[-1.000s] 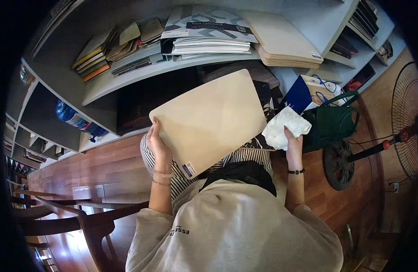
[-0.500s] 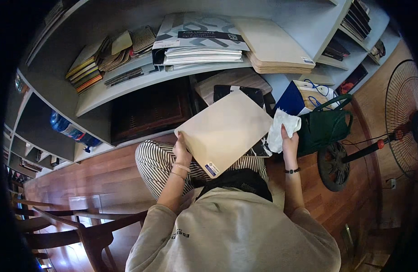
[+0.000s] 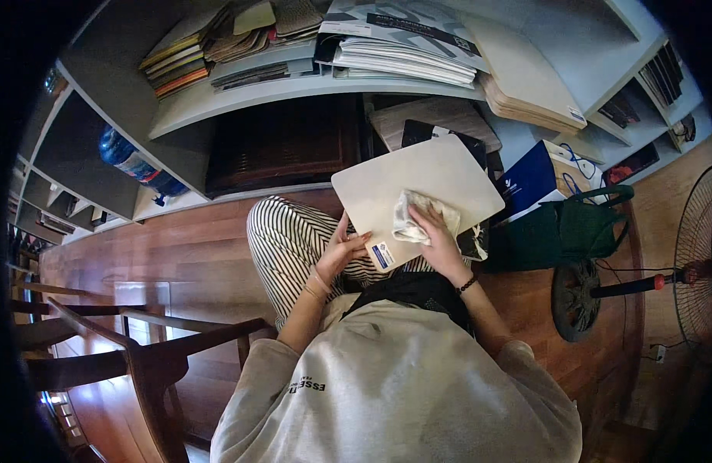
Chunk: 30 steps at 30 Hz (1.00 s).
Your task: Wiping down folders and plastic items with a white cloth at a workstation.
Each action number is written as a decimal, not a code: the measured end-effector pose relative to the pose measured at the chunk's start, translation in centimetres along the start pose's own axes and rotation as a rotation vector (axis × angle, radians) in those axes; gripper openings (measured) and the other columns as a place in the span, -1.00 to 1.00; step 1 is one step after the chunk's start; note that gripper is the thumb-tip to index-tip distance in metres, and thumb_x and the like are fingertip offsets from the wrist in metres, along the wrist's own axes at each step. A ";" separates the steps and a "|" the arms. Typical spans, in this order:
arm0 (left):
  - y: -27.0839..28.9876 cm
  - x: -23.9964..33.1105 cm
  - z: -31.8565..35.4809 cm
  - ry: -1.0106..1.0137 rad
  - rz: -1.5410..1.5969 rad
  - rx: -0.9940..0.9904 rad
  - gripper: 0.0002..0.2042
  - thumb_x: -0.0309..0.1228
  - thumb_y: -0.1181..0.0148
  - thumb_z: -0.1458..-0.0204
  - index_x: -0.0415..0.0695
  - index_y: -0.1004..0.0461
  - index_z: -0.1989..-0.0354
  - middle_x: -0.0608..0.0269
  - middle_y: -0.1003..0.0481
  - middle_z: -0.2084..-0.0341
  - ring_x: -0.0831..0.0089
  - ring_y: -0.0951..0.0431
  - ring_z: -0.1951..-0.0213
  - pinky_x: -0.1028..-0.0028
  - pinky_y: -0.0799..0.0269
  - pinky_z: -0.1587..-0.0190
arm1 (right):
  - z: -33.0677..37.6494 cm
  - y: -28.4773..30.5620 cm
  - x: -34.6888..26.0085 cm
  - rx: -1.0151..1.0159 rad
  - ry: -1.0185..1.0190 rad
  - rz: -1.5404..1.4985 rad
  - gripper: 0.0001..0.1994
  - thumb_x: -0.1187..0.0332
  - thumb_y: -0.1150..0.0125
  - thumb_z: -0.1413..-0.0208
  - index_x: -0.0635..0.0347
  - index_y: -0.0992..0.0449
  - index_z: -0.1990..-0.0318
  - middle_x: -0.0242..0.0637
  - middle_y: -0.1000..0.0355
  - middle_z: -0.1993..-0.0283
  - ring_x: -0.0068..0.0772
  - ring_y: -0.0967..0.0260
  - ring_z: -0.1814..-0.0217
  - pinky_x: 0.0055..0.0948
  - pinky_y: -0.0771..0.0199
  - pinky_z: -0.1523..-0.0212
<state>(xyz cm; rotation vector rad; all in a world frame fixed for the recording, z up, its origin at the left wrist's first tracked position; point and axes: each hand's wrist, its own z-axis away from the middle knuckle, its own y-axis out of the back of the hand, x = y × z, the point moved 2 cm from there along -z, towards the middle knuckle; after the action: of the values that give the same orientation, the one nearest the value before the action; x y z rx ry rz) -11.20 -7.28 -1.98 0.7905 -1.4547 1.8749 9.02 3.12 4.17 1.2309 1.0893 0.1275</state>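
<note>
Grey sweatshirt, striped trousers, bracelets on both wrists

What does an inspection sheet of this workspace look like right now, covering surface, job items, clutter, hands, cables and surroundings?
Surface: wooden floor, person seated.
Job's things: beige sample board on lap; white cloth on it.
Clutter: blue bag, green bag, water bottle.
Hands: left hand grips board's near edge; right hand presses cloth.
Cables: cord near fan, unclear.
Surroundings: grey shelves with stacked sample books; wooden chair.
</note>
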 end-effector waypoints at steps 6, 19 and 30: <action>1.0 -0.6 -0.6 -0.054 0.108 -0.021 -0.20 -0.58 -0.11 -0.12 0.10 0.25 -0.43 0.03 -0.48 0.03 0.30 -0.58 0.10 0.34 -0.58 0.08 | 0.1 -2.0 -3.4 -0.226 0.372 0.106 -0.19 0.66 -0.12 0.20 -0.07 -0.21 -0.34 -0.31 0.04 -0.47 -0.03 0.31 -0.54 -0.06 0.26 -0.48; 0.7 -1.1 -0.6 0.001 0.063 0.000 -0.22 -0.60 -0.05 -0.15 0.11 0.27 -0.44 0.01 -0.45 -0.01 0.26 -0.58 0.08 0.29 -0.58 0.06 | -2.0 0.0 3.2 0.002 0.054 0.385 -0.30 0.05 -0.25 -0.02 -0.21 -0.19 -0.35 -0.32 0.19 -0.52 0.04 0.35 -0.54 0.13 0.38 -0.43; 1.5 -1.5 -1.2 0.005 0.055 0.009 -0.20 -0.60 -0.08 -0.14 0.12 0.27 -0.44 0.14 -0.53 0.15 0.42 -0.60 0.24 0.44 -0.58 0.23 | -0.8 -2.4 -0.1 -0.336 0.339 0.225 -0.37 -0.05 -0.13 -0.12 -0.22 -0.20 -0.35 -0.44 0.12 -0.51 0.04 0.39 -0.55 0.11 0.41 -0.44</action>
<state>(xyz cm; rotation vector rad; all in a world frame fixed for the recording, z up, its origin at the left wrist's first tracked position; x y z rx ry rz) -11.52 -6.62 -4.30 0.7566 -1.4800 1.9238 7.28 2.66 2.41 1.0433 1.1577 0.6853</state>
